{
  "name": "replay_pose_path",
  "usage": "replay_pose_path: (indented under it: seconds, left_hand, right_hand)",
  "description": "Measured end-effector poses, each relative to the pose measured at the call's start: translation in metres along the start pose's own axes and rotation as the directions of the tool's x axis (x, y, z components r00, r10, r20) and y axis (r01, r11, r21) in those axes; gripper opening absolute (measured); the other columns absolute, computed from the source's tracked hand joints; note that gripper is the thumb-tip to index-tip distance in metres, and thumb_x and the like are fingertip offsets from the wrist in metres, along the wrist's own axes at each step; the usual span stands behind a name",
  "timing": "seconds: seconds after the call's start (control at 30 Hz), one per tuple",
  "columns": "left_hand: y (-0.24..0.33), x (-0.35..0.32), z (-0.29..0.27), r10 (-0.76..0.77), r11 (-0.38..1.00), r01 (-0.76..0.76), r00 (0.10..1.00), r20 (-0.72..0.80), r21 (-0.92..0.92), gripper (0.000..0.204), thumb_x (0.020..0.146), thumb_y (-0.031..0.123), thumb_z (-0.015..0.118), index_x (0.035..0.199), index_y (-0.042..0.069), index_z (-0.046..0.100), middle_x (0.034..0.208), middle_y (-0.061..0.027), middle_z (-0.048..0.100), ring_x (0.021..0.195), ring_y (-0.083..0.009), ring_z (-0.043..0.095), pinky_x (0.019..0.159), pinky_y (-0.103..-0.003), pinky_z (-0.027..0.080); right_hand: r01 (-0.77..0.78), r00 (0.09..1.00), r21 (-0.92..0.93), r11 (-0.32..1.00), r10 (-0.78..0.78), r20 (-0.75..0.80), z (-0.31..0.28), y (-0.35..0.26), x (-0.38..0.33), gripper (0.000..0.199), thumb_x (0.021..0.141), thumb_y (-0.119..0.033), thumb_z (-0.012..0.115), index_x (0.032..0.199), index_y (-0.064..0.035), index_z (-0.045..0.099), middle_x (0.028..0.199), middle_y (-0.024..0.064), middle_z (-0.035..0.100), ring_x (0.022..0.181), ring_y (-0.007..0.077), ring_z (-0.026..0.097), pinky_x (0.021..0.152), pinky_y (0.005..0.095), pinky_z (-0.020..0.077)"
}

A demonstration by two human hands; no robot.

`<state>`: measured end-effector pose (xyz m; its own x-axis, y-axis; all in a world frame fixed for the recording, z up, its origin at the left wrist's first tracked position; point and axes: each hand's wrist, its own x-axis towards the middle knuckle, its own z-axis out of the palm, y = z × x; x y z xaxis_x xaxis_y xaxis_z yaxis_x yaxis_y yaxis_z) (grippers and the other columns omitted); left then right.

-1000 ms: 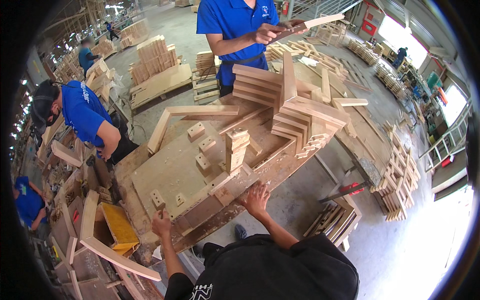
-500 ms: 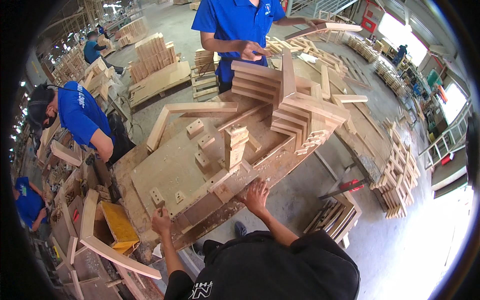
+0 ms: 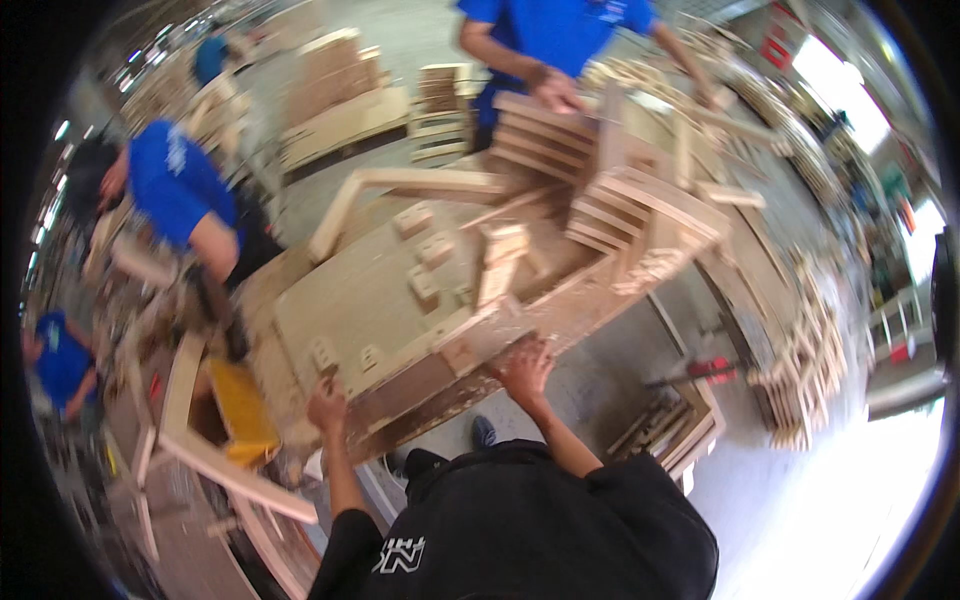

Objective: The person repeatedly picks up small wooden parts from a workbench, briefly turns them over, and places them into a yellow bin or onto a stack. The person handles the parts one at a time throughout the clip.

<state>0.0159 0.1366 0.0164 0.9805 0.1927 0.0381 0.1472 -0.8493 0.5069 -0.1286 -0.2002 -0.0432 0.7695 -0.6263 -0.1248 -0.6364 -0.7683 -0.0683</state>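
Note:
My left hand (image 3: 327, 405) is curled closed at the near left edge of the wooden workbench (image 3: 285, 265), beside a small wooden block (image 3: 323, 352) with dark holes. Motion blur hides whether its fingers hold anything. My right hand (image 3: 527, 370) lies on the bench's front edge with fingers spread, holding nothing. Between and beyond my hands stands a short pile of wooden pieces (image 3: 500, 260). Further small blocks (image 3: 435, 248) sit on the light board (image 3: 370, 290). A stack of angled wooden frame parts (image 3: 610, 215) rises at the bench's far right.
A co-worker in blue (image 3: 555, 40) stands across the bench, one hand at the stack. Another person in blue (image 3: 180, 185) bends at the left. A yellow box (image 3: 240, 410) and angled frame pieces (image 3: 235, 475) stand left of the bench. More timber piles (image 3: 800, 375) lie right.
The whole view has shifted and blurred. The co-worker's far arm has come down from the raised wooden piece. My hands stay at about the same places on the bench.

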Motion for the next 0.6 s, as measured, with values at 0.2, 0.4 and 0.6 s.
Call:
replay_pose_path:
  seconds: [0.2, 0.4, 0.6]
  left_hand:
    - [0.002, 0.004, 0.003, -0.010, 0.996, 0.009, 1.000, -0.017, -0.089, 0.033, 0.082, 0.038, 0.062, 0.101, 0.013, 0.071, 0.098, -0.0137, 0.069, 0.091, -0.0321, 0.065, 0.081, -0.042, 0.050]
    - [0.000, -0.001, -0.018, -0.087, 0.994, 0.087, 0.996, 0.004, -0.062, 0.040, 0.076, 0.044, 0.063, 0.098, 0.011, 0.070, 0.108, -0.0141, 0.065, 0.106, -0.0301, 0.058, 0.094, -0.044, 0.041]
    - [-0.010, -0.006, -0.012, -0.093, 0.995, 0.091, 0.995, -0.041, -0.031, 0.041, 0.076, 0.044, 0.062, 0.097, 0.010, 0.070, 0.104, -0.0151, 0.066, 0.105, -0.0312, 0.059, 0.096, -0.045, 0.040]
  right_hand:
    - [0.091, 0.993, -0.030, 0.995, -0.093, -0.077, 0.003, 0.014, -0.002, 0.107, 0.073, -0.078, 0.050, 0.144, -0.0005, 0.028, 0.148, 0.0230, 0.030, 0.137, 0.0417, 0.026, 0.106, 0.0565, 0.0272]
    - [0.021, 1.000, 0.007, 1.000, -0.021, 0.022, 0.016, 0.006, 0.003, 0.109, 0.072, -0.077, 0.054, 0.147, -0.0053, 0.020, 0.153, 0.0224, 0.016, 0.138, 0.0449, 0.016, 0.102, 0.0671, 0.0229]
    - [0.056, 0.994, 0.040, 0.998, -0.059, 0.087, 0.001, -0.007, -0.003, 0.104, 0.073, -0.074, 0.056, 0.145, -0.0053, 0.025, 0.152, 0.0228, 0.018, 0.138, 0.0448, 0.016, 0.101, 0.0674, 0.0239]
